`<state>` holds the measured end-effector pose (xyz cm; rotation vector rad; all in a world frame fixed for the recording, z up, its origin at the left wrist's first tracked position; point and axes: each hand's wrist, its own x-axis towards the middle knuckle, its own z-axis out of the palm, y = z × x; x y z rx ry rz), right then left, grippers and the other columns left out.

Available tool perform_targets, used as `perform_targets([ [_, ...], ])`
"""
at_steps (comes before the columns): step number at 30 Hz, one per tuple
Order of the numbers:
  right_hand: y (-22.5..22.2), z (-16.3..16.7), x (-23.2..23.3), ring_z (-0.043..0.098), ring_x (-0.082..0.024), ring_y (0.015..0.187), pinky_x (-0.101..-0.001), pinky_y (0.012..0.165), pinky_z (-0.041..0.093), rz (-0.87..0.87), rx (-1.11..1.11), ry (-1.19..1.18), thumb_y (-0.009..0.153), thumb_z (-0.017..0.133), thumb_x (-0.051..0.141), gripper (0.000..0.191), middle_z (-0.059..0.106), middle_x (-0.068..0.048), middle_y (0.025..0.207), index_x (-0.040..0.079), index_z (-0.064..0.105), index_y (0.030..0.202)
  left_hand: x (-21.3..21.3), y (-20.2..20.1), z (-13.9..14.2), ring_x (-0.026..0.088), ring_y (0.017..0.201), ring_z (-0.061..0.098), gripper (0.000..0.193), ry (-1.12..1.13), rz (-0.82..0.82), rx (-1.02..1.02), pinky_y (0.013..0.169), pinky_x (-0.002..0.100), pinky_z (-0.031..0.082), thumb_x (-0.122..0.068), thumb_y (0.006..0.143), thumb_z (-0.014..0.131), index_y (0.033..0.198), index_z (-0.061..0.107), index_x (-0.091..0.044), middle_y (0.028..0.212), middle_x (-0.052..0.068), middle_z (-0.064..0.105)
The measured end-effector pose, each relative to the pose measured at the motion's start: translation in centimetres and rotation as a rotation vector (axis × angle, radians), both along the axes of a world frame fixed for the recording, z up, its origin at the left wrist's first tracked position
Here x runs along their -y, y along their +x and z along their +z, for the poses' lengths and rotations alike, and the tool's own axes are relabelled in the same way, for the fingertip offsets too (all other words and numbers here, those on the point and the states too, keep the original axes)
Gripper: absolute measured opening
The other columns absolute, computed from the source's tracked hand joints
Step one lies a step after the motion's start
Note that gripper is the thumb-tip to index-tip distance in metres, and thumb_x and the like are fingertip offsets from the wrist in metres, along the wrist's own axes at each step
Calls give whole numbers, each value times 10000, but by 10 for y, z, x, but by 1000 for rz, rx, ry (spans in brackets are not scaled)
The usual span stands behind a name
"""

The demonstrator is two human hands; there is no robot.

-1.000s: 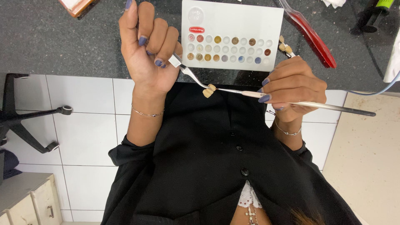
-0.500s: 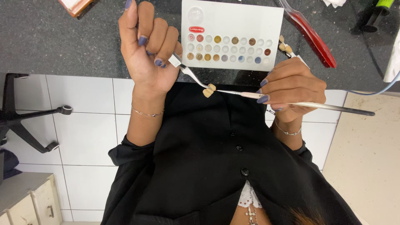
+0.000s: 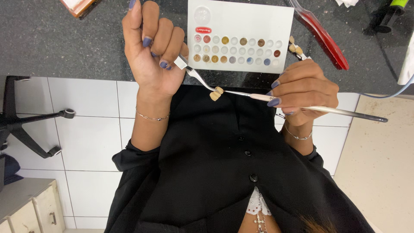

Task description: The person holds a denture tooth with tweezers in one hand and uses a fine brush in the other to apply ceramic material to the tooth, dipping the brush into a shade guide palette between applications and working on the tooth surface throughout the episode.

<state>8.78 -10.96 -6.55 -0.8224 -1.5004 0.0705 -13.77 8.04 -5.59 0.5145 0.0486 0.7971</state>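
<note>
My left hand (image 3: 151, 51) is raised over the dark countertop (image 3: 64, 39) and grips a metal tweezer-like holder (image 3: 196, 75). At the holder's tip sits a small cream tooth-shaped piece (image 3: 215, 94). My right hand (image 3: 302, 86) pinches a long thin brush (image 3: 336, 111), and the brush's fine tip touches the tooth piece. Small tooth-coloured tabs (image 3: 296, 48) stick out above the right hand's fingers. Both hands hover in front of my black buttoned top.
A white palette (image 3: 241, 21) with rows of small colour wells lies on the countertop behind the hands. A red flat tool (image 3: 323, 39) lies to its right. A black chair base (image 3: 26, 125) stands on white floor tiles at left, above a cabinet (image 3: 30, 207).
</note>
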Motion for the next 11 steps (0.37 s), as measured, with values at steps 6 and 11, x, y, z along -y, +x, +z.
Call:
perform_targets([
  [6, 6, -15, -8, 638, -208, 878, -349, 775, 522, -138, -69, 250, 997, 620, 298, 181, 636, -64, 799, 122, 658, 1015, 1, 1, 4, 70, 395, 195, 514, -2, 8, -2, 357, 190, 189, -372, 1177, 324, 709, 289, -164, 495, -36, 240],
  [11, 0, -22, -2, 542, -159, 1021, -360, 927, 474, -582, -368, 219, 1023, 575, 231, 144, 508, -44, 1008, 117, 547, 1106, 1, 4, 14, 103, 343, 222, 498, -375, 80, -42, 308, 225, 208, -356, 1114, 276, 666, 306, -141, 476, -1, 266],
])
